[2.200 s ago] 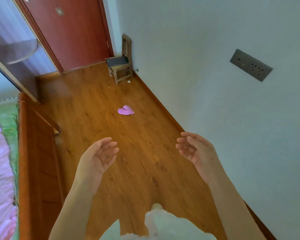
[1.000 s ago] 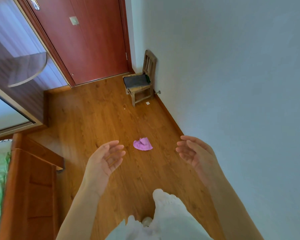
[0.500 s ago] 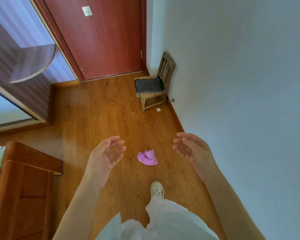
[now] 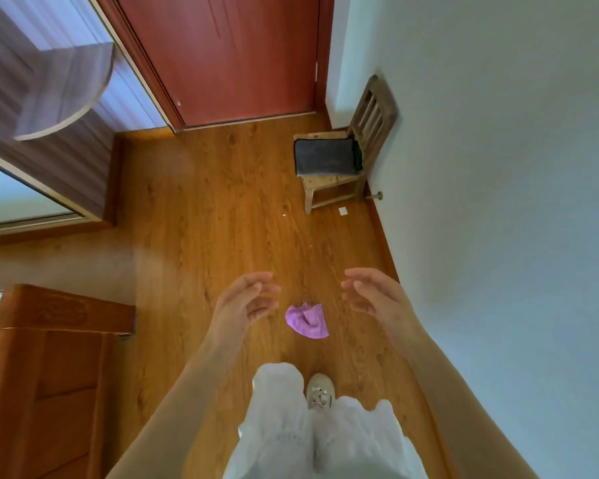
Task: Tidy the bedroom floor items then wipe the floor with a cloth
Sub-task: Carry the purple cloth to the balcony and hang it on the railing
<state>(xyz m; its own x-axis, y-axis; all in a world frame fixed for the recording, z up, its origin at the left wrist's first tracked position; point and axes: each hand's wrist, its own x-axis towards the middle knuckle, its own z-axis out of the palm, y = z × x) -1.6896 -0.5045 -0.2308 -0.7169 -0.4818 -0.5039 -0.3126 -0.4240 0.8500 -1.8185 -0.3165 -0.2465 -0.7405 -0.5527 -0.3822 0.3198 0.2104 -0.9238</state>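
A crumpled purple cloth (image 4: 307, 321) lies on the wooden floor (image 4: 201, 216) just ahead of my feet. My left hand (image 4: 244, 304) hovers to the left of the cloth, fingers loosely bent and holding nothing. My right hand (image 4: 377, 299) hovers to its right, palm turned inward, also holding nothing. Both hands are raised in the air, well above the floor and apart from the cloth.
A small wooden chair (image 4: 353, 153) with a dark folded cloth (image 4: 325, 157) on its seat stands against the white wall (image 4: 498, 167). A small white scrap (image 4: 342, 211) lies near the chair leg. A red door (image 4: 222, 53) is ahead, a wooden bed end (image 4: 49, 357) at the left.
I have walked forward along the wall. The purple cloth and the chair now appear nearer, the cloth between my hands. Both hands stayed raised and holding nothing.
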